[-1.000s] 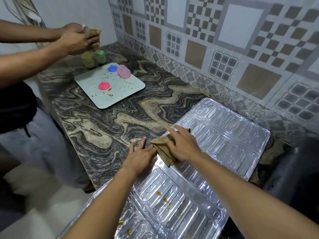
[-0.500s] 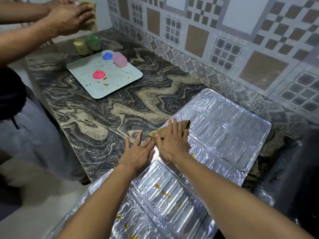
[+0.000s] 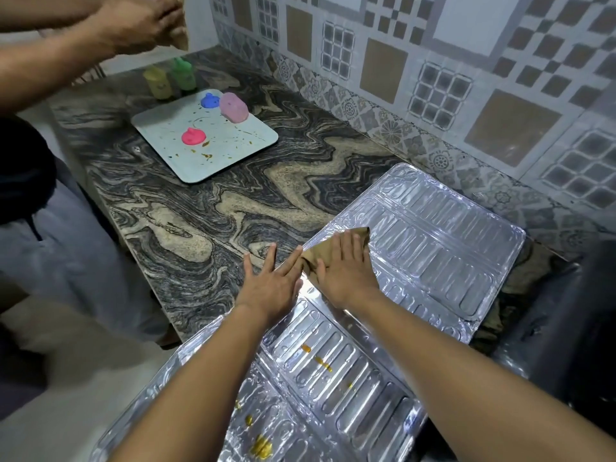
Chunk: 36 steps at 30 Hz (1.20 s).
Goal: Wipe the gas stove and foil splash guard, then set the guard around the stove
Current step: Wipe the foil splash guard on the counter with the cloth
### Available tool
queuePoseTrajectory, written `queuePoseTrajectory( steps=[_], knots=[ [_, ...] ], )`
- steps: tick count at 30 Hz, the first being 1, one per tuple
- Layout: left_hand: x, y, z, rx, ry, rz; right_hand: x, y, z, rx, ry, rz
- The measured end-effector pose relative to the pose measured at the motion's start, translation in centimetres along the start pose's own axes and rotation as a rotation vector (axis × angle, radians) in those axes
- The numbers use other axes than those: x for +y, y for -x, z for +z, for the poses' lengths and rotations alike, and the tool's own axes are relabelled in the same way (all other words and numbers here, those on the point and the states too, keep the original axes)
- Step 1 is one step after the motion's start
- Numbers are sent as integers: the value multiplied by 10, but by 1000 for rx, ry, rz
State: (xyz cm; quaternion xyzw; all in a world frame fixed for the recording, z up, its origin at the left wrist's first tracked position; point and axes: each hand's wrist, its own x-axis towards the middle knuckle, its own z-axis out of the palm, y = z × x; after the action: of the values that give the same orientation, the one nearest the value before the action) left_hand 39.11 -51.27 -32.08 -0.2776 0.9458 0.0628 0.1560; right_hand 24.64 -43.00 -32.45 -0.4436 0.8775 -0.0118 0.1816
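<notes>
Foil splash guard (image 3: 443, 248) lies opened flat across the near right of the marbled counter (image 3: 206, 208), its far panel reaching toward the tiled wall (image 3: 416, 78) and its near panels overhanging the counter's edge toward the camera; laid out like this, every ribbed panel is within reach of a cloth, which is presumably why it is flat and not yet standing; the right hand (image 3: 346, 268) presses a folded brown cloth (image 3: 320, 253) against the guard near its left edge, fingers spread and palm down, so the cloth is pinned beneath the hand and not pinched; the left hand (image 3: 270, 285) lies flat and empty just beside it, fingers splayed over the guard's edge and onto the stone, apparently to keep the light sheet from sliding under the wiping; yellow-brown spatters (image 3: 320, 360) dot the near panels and a thicker patch (image 3: 261, 445) sits at the near edge, so I judge the guard's wiping far from finished; the dark shape at the right edge may be the stove, but I cannot tell; well apart on the far left, a pale tray (image 3: 233, 151) carries pink and blue moulded pieces, with a yellow bottle (image 3: 158, 83) and a green bottle (image 3: 183, 73) just beyond it; another person (image 3: 143, 25) at the far left works with both hands on something too blurred to name.
</notes>
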Motion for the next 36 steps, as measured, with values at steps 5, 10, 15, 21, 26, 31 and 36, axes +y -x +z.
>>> queuePoseTrajectory(
  steps=[5,10,15,21,26,31,36],
  knots=[
    [1,0,-1,12,20,-15,19,14,-3,-58,55,-52],
    [0,0,1,1,9,-13,35,27,-7,-160,76,-45],
    [1,-2,0,-18,22,-15,49,47,-9,-265,78,32],
    [2,0,0,-10,15,-15,66,57,-4,-368,149,185],
    [3,-1,0,-17,24,-24,57,87,-28,-433,236,281],
    [6,-5,0,-37,27,-46,61,99,-39,-444,367,339],
    [8,-4,1,-32,10,-47,63,108,-48,-468,486,387]
  ],
)
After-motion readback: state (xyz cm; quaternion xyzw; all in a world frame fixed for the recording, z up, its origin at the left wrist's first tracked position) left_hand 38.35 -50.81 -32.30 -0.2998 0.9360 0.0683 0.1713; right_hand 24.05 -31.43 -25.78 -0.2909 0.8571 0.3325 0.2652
